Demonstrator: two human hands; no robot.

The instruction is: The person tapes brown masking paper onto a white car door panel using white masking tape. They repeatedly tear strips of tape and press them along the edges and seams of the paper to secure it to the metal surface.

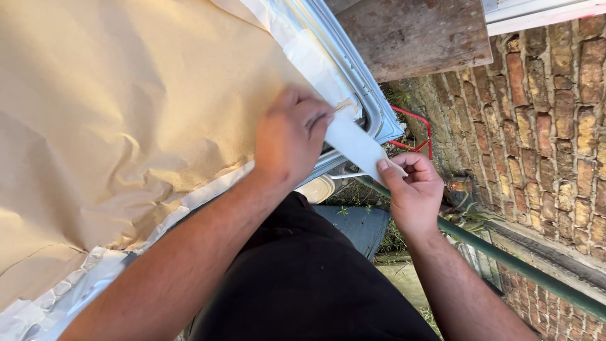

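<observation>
Left hand [291,142] presses white tape strip [353,144] onto brown masking paper [113,113] edge, fingers curled. Right hand [413,189] at 4 o'clock pinches strip's free end. Brick wall [549,126] at 3 o'clock.

Two hands: the left hand [291,140] and right hand [411,189] at centre frame. One white tape strip [355,143] between them. One brown paper sheet [120,113] fills the left. One green pipe [524,271], lower right. One brick wall [555,126], right.

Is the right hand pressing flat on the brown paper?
No, the right hand pinches the free end of a white tape strip, away from the brown paper.
</observation>
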